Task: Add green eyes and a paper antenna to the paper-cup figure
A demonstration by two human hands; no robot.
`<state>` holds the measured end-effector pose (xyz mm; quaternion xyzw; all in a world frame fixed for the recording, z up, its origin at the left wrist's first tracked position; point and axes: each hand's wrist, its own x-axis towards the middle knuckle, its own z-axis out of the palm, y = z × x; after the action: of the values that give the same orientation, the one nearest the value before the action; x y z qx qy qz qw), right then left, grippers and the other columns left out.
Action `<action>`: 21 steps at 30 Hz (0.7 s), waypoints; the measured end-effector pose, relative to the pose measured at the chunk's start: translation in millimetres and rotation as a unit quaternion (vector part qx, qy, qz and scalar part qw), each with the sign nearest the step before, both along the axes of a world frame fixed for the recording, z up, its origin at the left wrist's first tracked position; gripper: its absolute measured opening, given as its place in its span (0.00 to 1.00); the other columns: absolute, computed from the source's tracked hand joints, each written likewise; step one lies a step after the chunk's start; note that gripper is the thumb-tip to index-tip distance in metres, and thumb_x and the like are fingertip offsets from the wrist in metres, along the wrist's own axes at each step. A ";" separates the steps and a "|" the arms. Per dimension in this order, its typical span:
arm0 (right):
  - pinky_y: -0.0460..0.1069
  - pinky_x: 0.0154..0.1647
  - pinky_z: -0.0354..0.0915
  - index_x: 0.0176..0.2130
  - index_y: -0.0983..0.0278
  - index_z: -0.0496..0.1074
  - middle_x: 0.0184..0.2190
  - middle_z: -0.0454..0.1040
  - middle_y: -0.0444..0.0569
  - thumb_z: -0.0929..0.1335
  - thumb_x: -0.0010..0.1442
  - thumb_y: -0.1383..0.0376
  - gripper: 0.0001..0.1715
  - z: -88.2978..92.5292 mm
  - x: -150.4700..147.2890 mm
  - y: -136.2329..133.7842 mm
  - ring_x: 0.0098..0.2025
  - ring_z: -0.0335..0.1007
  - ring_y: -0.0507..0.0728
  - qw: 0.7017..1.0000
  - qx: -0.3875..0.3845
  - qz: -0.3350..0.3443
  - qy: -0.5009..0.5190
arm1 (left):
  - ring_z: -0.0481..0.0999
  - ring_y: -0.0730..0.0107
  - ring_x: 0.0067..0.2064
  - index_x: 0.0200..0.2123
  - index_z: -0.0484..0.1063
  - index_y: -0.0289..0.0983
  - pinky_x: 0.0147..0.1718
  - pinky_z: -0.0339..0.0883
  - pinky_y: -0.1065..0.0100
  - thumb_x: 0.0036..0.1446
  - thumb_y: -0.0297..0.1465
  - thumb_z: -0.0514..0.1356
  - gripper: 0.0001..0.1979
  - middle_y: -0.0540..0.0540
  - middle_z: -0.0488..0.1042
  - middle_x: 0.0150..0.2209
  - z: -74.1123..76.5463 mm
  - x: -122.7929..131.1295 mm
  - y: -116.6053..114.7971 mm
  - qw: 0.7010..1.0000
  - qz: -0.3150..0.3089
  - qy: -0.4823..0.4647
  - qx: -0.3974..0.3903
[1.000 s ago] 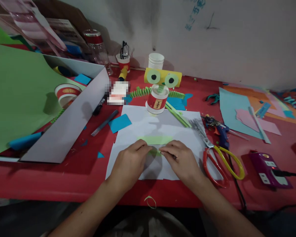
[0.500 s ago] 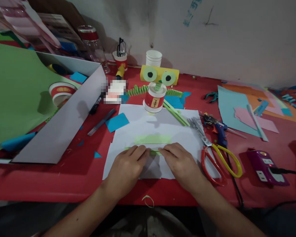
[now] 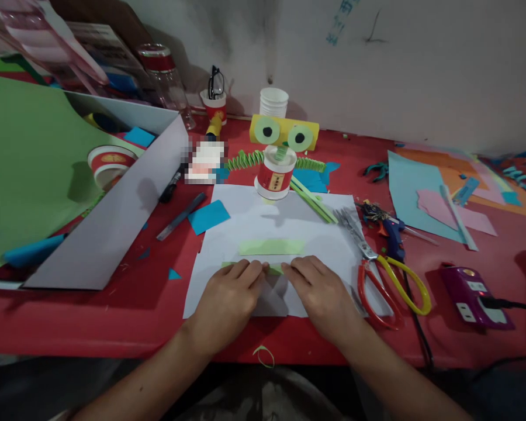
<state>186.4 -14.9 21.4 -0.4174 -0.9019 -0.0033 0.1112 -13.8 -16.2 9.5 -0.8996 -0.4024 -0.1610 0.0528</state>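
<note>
Both hands [image 3: 230, 298] [image 3: 326, 298] on nearer grn strip [image 3: 275, 269] atop wht ppr [image 3: 322, 234].

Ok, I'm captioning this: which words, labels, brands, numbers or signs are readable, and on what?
Nothing reads clearly.
Wall: blue writing too blurred; black mark unclear.
Middle cup: label too small.
Cup holding glasses, cup in box: emblems unreadable.
Power strip: labels too small.
White card: pixelated.

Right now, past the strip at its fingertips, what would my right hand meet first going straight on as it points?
Your right hand would probably meet the farther green strip, lying on the white paper just ahead. The hand's height is hard to judge, so it might pass over.
</note>
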 end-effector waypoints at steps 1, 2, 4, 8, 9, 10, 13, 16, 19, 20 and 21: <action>0.56 0.40 0.70 0.47 0.72 0.72 0.38 0.74 0.57 0.61 0.61 0.76 0.16 -0.2 -0.1 -1.4 0.39 0.67 0.61 1.000 0.004 -0.005 -0.005 | 0.73 0.62 0.36 0.47 0.71 0.29 0.32 0.71 0.63 0.56 0.19 0.53 0.16 0.43 0.75 0.37 0.3 0.4 -0.1 1.000 0.000 0.005 0.002; 0.57 0.41 0.70 0.47 0.73 0.72 0.39 0.74 0.59 0.61 0.61 0.76 0.17 -0.5 -0.4 -3.2 0.41 0.67 0.62 1.000 0.011 -0.013 -0.005 | 0.73 0.62 0.36 0.47 0.71 0.29 0.31 0.71 0.63 0.56 0.19 0.53 0.16 0.43 0.75 0.37 0.6 0.8 -0.2 1.000 0.001 0.012 0.002; 0.59 0.46 0.69 0.49 0.74 0.72 0.45 0.74 0.62 0.60 0.61 0.76 0.19 -1.8 -2.6 -7.8 0.48 0.66 0.64 0.999 0.028 -0.028 0.012 | 0.73 0.62 0.35 0.47 0.71 0.29 0.30 0.70 0.63 0.56 0.20 0.53 0.16 0.43 0.75 0.36 1.6 1.6 -0.6 1.000 0.002 0.027 -0.001; 0.59 0.57 0.64 0.54 0.78 0.68 0.55 0.69 0.62 0.61 0.62 0.73 0.21 -6.0 -13.9 -18.0 0.59 0.59 0.66 0.998 0.018 -0.030 0.053 | 0.71 0.62 0.34 0.40 0.74 0.30 0.30 0.68 0.62 0.55 0.19 0.53 0.12 0.43 0.74 0.35 4.7 3.0 -1.5 0.999 -0.006 0.040 -0.007; 0.58 0.57 0.64 0.54 0.78 0.68 0.55 0.69 0.62 0.61 0.63 0.72 0.22 -7.3 -17.3 -20.1 0.59 0.59 0.65 0.998 0.009 -0.031 0.057 | 0.70 0.61 0.35 0.39 0.74 0.30 0.31 0.67 0.61 0.55 0.19 0.53 0.12 0.42 0.75 0.35 5.5 2.9 -1.5 0.999 -0.008 0.033 -0.006; 0.58 0.57 0.65 0.54 0.78 0.68 0.55 0.70 0.62 0.61 0.63 0.71 0.21 -8.7 -20.3 -21.8 0.59 0.60 0.65 0.998 0.003 -0.033 0.058 | 0.70 0.60 0.36 0.39 0.74 0.30 0.33 0.67 0.60 0.56 0.20 0.53 0.11 0.42 0.75 0.35 6.3 2.4 -1.4 1.000 -0.007 0.021 -0.004; 0.57 0.57 0.65 0.54 0.79 0.68 0.55 0.69 0.63 0.61 0.63 0.71 0.22 -12.1 -26.3 -24.8 0.59 0.61 0.64 0.998 0.003 -0.042 0.055 | 0.68 0.56 0.43 0.46 0.72 0.31 0.41 0.63 0.56 0.59 0.23 0.54 0.13 0.42 0.75 0.40 7.0 -2.0 0.9 0.999 0.013 -0.022 -0.022; 0.58 0.57 0.65 0.55 0.80 0.67 0.55 0.69 0.62 0.61 0.64 0.71 0.22 -13.0 -27.9 -25.2 0.60 0.60 0.65 0.998 0.016 -0.036 0.044 | 0.67 0.57 0.45 0.45 0.73 0.35 0.43 0.60 0.55 0.61 0.24 0.53 0.12 0.43 0.75 0.42 4.6 -10.4 6.1 0.994 0.051 -0.082 -0.057; 0.58 0.54 0.67 0.54 0.78 0.68 0.54 0.71 0.61 0.61 0.65 0.69 0.21 -11.6 -27.5 -24.2 0.55 0.64 0.64 0.999 0.021 -0.035 0.034 | 0.69 0.60 0.43 0.40 0.75 0.38 0.41 0.59 0.56 0.61 0.23 0.52 0.12 0.45 0.76 0.39 2.5 -20.1 11.7 0.987 0.066 -0.120 -0.080; 0.58 0.53 0.67 0.53 0.78 0.68 0.53 0.71 0.61 0.61 0.65 0.69 0.21 -11.0 -27.3 -23.7 0.54 0.65 0.64 0.999 0.021 -0.037 0.030 | 0.69 0.60 0.43 0.40 0.75 0.39 0.41 0.58 0.56 0.61 0.22 0.51 0.13 0.46 0.76 0.38 2.5 -23.0 13.0 0.987 0.059 -0.121 -0.089; 0.58 0.52 0.68 0.53 0.77 0.69 0.53 0.71 0.61 0.62 0.65 0.69 0.20 -10.5 -27.2 -23.1 0.53 0.66 0.64 0.999 0.021 -0.037 0.027 | 0.70 0.61 0.43 0.41 0.75 0.39 0.41 0.58 0.56 0.61 0.21 0.51 0.14 0.46 0.76 0.38 2.9 -25.6 13.8 0.987 0.050 -0.119 -0.094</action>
<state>159.2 -38.0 10.9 -0.4481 -0.8822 -0.0151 0.1438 -39.4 -2.4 12.5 -0.8539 -0.4634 -0.2257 -0.0720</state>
